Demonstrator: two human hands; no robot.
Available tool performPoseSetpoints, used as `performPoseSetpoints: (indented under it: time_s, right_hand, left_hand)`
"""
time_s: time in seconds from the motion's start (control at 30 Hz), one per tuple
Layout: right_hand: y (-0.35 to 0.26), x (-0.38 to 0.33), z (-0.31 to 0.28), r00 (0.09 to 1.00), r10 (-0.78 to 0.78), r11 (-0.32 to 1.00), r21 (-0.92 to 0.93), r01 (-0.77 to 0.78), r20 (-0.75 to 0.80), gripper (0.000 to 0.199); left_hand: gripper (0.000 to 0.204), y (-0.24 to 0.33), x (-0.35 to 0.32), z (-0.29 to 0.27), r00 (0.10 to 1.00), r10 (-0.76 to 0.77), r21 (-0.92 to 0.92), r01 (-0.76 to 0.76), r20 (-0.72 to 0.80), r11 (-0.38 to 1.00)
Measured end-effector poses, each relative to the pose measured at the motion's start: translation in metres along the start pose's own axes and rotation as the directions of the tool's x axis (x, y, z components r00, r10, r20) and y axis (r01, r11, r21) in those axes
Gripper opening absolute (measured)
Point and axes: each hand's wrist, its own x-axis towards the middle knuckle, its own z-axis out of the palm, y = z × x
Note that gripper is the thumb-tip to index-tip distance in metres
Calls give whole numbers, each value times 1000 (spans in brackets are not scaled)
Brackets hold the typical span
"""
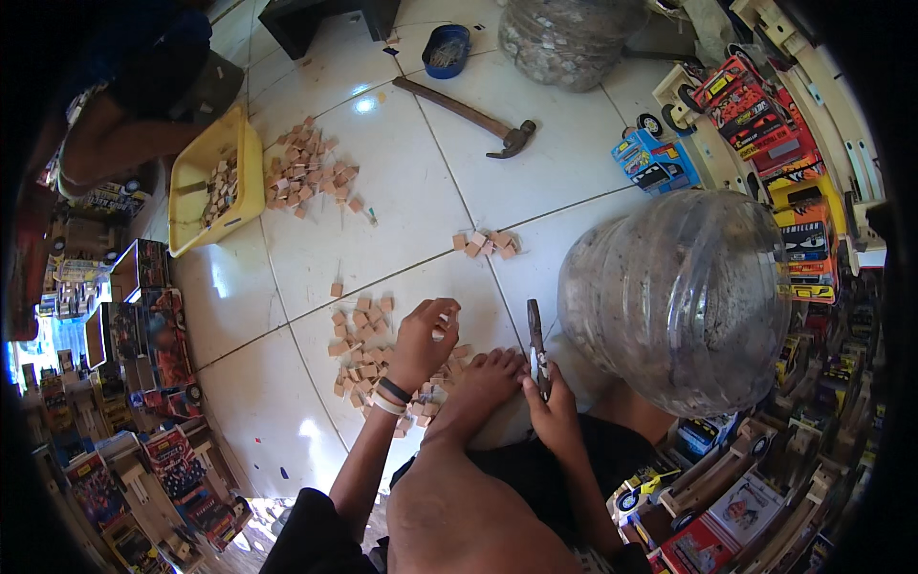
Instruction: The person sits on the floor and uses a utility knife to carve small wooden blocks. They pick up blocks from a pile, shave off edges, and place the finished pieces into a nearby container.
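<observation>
My left hand [427, 337], with bands round its wrist, hovers over a loose pile of small wooden blocks [363, 335]. Its fingers are curled inward, and whatever they may hold is too small to make out. Beside my bare foot [488, 383], my right hand [555, 407] grips a narrow dark hand tool [535, 330] that points away from me. The tool's exact kind is unclear. A smaller cluster of wooden blocks [486, 243] lies farther off on the tiles.
A hammer [478, 120] and a blue tin of nails [447, 53] lie far off. Another block heap [306, 172] borders a yellow tub [251, 182], near another person's leg [115, 143]. A large clear plastic bottle [679, 297] stands right. Wooden toy trucks [660, 161] crowd both sides.
</observation>
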Motion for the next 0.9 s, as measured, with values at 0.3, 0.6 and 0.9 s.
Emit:
performPoseSetpoints:
  time_s: [0.3,0.6,0.9]
  right_hand:
    - [-33,-25,4,993,-21,1000,16,20,117,58]
    - [-44,-27,13,982,-20,1000,11,19,190,65]
    - [-40,-24,16,990,-47,999,-1,48,131,64]
  left_hand:
    - [17,20,1,16,990,-138,-525,112,-11,844]
    - [18,32,-7,21,996,-93,-442,79,-12,894]
    - [21,36,-8,21,998,-37,-374,18,-45,927]
